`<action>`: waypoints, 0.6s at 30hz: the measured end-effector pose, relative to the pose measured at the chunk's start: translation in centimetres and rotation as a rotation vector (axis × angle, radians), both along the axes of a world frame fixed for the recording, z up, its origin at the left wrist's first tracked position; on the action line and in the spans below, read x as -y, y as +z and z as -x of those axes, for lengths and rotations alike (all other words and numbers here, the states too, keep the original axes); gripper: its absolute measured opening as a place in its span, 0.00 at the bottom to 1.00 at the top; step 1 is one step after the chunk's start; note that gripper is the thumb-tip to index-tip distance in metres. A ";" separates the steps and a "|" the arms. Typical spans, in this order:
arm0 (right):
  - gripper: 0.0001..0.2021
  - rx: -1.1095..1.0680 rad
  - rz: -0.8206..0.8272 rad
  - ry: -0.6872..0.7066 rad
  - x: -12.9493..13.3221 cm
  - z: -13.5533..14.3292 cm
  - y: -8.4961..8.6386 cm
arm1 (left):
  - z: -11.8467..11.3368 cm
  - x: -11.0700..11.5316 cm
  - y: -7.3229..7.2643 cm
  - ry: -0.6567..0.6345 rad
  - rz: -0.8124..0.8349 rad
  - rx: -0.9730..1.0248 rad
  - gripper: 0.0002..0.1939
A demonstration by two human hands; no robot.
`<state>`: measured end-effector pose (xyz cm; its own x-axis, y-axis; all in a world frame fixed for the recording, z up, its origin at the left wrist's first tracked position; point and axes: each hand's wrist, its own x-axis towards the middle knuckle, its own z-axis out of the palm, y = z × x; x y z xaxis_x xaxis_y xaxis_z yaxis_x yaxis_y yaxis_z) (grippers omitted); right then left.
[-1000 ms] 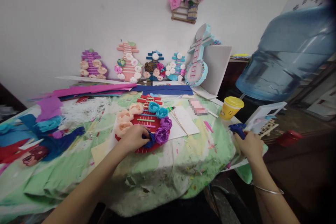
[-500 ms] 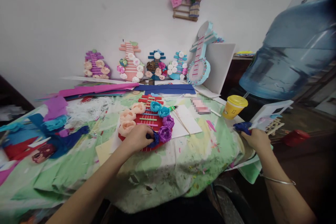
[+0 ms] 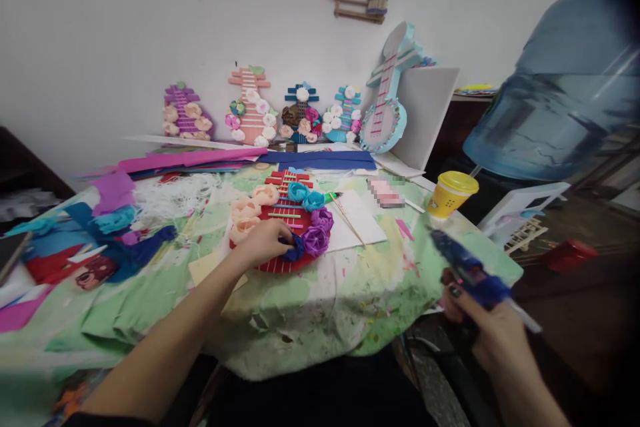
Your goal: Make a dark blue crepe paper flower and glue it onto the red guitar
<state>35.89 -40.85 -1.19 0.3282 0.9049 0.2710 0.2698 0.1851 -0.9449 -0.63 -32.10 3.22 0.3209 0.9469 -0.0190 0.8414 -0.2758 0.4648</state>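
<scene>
On the table lies a red lute-shaped craft (image 3: 273, 213) with thin coloured strips across it and paper flowers round its edge. My left hand (image 3: 263, 241) rests over its lower part, fingers closed on a dark blue paper flower (image 3: 295, 250). Beside that flower are purple flowers (image 3: 317, 239); turquoise ones (image 3: 306, 195) sit higher up, and peach ones (image 3: 246, 212) line the left side. At the table's right edge, my right hand (image 3: 493, 327) is wrapped round a blue hot glue gun (image 3: 470, 267), its nozzle pointing up and left. Motion blurs the gun somewhat.
A yellow lidded cup (image 3: 453, 195) stands near the right edge, below a large water bottle (image 3: 555, 100). Finished lute crafts (image 3: 250, 110) lean along the wall. Thin sticks (image 3: 350, 219) lie on white board. Crepe paper scraps (image 3: 113, 240) and white strings (image 3: 175, 199) cover the left.
My right hand has lifted the glue gun from beside the table's right edge and turned it nozzle up-left. My left hand stays on the blue flower. The view has shifted slightly.
</scene>
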 end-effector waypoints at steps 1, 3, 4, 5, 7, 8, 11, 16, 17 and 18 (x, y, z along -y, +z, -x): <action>0.19 -0.121 0.068 0.141 0.8 1.8 -0.2 | 0.2 -0.2 -0.1 0.003 0.005 0.017 0.09; 0.17 -0.235 0.188 0.386 1.8 5.1 -0.5 | 0.4 -0.5 -0.3 -0.011 0.021 0.043 0.08; 0.17 -0.245 0.234 0.480 2.0 6.5 -0.6 | 0.6 -0.7 -0.3 -0.019 0.030 0.053 0.08; 0.17 -0.236 0.277 0.562 2.1 7.8 -0.7 | 0.6 -0.8 -0.3 -0.030 0.042 0.061 0.08; 0.17 -0.213 0.327 0.634 1.8 10.0 -1.0 | 0.7 -1.1 -0.1 -0.046 0.073 0.066 0.09; 0.17 -0.208 0.353 0.658 1.5 11.0 -1.2 | 0.7 -1.1 0.1 -0.048 0.088 0.068 0.10; 0.20 -0.181 0.377 0.674 0.7 13.2 -2.3 | 0.6 -1.2 0.5 -0.035 0.114 0.079 0.10; 0.22 -0.129 0.298 0.630 0.1 15.2 -3.5 | 0.4 -1.0 0.7 -0.027 0.119 0.099 0.09; 0.22 -0.113 0.285 0.620 0.1 15.4 -3.6 | 0.4 -1.0 0.7 -0.023 0.117 0.101 0.09; 0.22 -0.091 0.278 0.610 0.0 15.5 -3.7 | 0.4 -1.0 0.7 -0.019 0.117 0.103 0.09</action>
